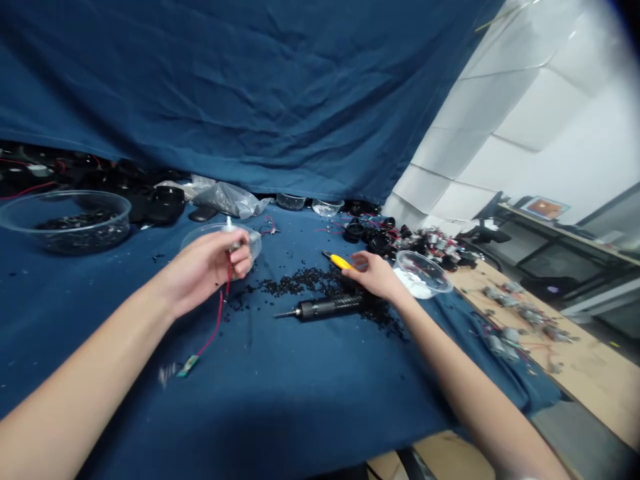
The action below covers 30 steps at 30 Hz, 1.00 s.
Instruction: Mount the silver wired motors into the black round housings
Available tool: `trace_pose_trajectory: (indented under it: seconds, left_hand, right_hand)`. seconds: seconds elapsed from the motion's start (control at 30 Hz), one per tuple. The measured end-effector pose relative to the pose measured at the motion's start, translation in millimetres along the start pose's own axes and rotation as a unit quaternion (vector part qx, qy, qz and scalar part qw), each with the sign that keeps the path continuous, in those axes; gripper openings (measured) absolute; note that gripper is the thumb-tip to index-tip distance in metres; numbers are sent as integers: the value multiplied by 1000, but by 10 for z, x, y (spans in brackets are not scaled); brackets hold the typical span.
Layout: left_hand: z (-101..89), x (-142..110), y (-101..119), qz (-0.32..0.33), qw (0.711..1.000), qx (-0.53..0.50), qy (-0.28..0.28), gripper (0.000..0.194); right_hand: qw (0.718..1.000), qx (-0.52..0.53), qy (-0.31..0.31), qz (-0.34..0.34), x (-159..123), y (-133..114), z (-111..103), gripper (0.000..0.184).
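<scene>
**Two hands at work over a blue cloth strewn with black grit**

From where I stand, the head camera looks down on a bench draped in a blue cloth (310, 400), with more of the same cloth hung as a backdrop (200, 80). The left hand (207, 263) is closed around a small silver motor (234, 245), its fingers wrapped over most of it and a thin pin sticking up from the top. A red wire (219, 320) drops from the motor to a small green circuit board (188, 366), which dangles just above the cloth. Behind that hand sits a clear plastic bowl (253, 241).

The right hand (375, 275) is partly curled, its fingers (356, 261) touching the end of a yellow-handled tool (340, 261); I cannot tell whether they grip it. Just below lies a black electric screwdriver (325, 308), among scattered black granules (300, 283). A clear bowl holding white bits (420, 275) sits beside the right hand. Farther left, a larger clear bowl (67, 222) holds black pieces. Wired motors (515, 320) lie on a wooden tabletop (585, 367) to the right.
</scene>
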<state>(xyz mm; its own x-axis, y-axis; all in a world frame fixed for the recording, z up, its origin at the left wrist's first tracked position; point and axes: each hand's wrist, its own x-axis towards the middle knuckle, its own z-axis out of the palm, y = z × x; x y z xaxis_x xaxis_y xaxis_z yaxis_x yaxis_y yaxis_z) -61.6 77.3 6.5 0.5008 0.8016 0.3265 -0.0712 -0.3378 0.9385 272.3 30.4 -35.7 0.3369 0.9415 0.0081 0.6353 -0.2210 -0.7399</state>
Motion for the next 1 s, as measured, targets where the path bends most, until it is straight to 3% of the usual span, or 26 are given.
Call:
trace_pose_trajectory:
  seconds: [0.1, 0.27, 0.43, 0.53, 0.6, 0.7, 0.8, 1.0]
  left_hand:
    - [82, -84, -25, -53, 995, 43, -67, 29]
    - [408, -244, -53, -67, 985, 137, -85, 20]
    - [576, -337, -181, -56, 976, 192, -89, 19]
    - [610, -348, -261, -44, 973, 216, -70, 15]
    - [626, -353, -295, -36, 972, 225, -55, 10]
    - [642, -367, -333, -12, 970, 240, -31, 3]
    - [645, -385, -380, 14, 966, 259, -4, 7]
    - [626, -412, -431, 27, 963, 268, -3, 11]
  right_hand:
    - [991, -130, -12, 9, 94, 80, 45, 26]
    - [971, -231, -54, 4, 137, 247, -78, 26]
    - [976, -206, 23, -63, 61, 265, -124, 25]
    - [977, -148, 82, -133, -110, 138, -105, 31]
    - [972, -116, 87, -183, -270, 16, -86, 34]
    - [959, -81, 24, -271, -502, -157, -49, 42]
    - [926, -31, -68, -370, -632, -258, 7, 44]
    - [912, -29, -117, -391, -638, -266, 117, 45]
